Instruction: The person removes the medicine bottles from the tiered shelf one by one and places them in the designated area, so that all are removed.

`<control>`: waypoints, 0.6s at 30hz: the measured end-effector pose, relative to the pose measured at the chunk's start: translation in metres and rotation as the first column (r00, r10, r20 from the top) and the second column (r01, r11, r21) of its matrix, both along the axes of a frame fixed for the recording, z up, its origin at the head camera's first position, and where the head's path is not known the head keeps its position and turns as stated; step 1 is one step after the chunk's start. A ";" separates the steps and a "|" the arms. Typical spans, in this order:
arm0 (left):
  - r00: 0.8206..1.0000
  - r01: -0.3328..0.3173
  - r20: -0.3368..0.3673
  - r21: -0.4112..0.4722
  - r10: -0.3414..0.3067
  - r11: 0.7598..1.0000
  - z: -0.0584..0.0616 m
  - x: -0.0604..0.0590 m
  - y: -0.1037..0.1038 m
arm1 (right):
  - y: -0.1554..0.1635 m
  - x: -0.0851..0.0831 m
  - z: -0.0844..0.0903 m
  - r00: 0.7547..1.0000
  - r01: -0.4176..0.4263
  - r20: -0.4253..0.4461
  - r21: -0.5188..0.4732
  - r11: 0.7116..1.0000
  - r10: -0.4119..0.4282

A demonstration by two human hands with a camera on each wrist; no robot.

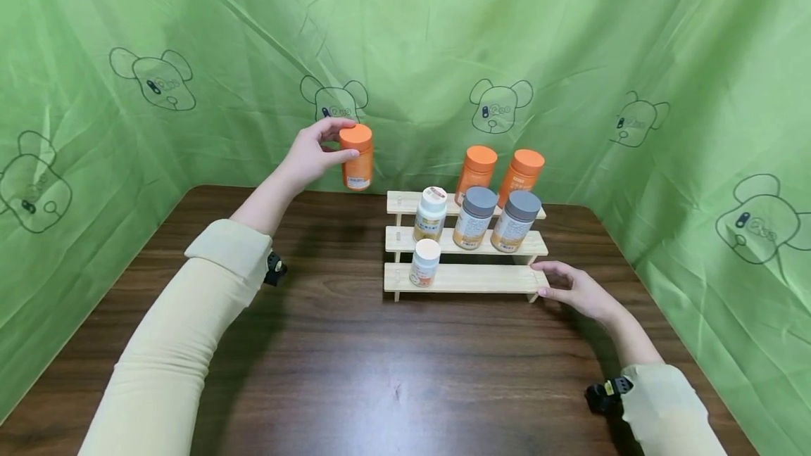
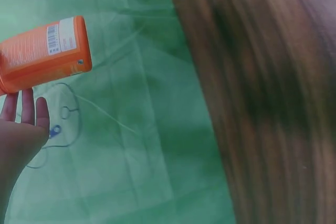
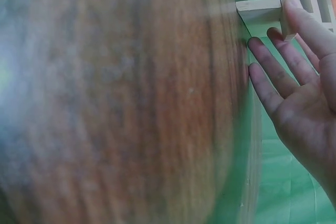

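- Sleeves of mine, pale yellow, fill the bottom of the head view; beyond them lies the dark wooden tabletop, closed in by a green cloth printed with bear outlines.
- Up to the left, my left hand grips an orange bottle by its cap end, fingers curled round it, upright in the air above the tabletop and left of the rack.
- On that rack, a three-step wooden one, the top step carries two orange bottles, the middle step a white-capped bottle and two grey-capped bottles, and the bottom step one small white-capped bottle.
- My right hand rests with relaxed, straight fingers against the right end of the bottom step, holding nothing.
- From the left wrist, the orange bottle lies sideways across the frame, its barcode label showing; my left hand is below it with fingertips at the bottle's cap end, green cloth behind and the blurred tabletop to the right.
- From the right wrist, my right hand is flat and spread, its longest finger touching a corner of the rack; the tabletop is a brown blur.
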State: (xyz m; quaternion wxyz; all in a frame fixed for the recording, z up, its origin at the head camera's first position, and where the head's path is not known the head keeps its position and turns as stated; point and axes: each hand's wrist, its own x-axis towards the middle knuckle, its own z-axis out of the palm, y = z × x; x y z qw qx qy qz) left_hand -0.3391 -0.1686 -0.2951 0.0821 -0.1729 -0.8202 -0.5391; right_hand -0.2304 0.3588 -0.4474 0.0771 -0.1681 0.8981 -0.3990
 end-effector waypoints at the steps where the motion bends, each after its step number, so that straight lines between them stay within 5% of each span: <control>1: 1.000 -0.012 0.000 -0.005 0.012 1.000 -0.004 -0.001 -0.002 | 0.000 0.000 0.000 1.000 -0.001 0.002 0.000 1.000 0.001; 18: 0.982 -0.188 0.032 0.113 0.185 0.976 -0.075 -0.012 -0.018 | 0.001 -0.002 -0.003 1.000 -0.011 0.009 -0.016 1.000 0.011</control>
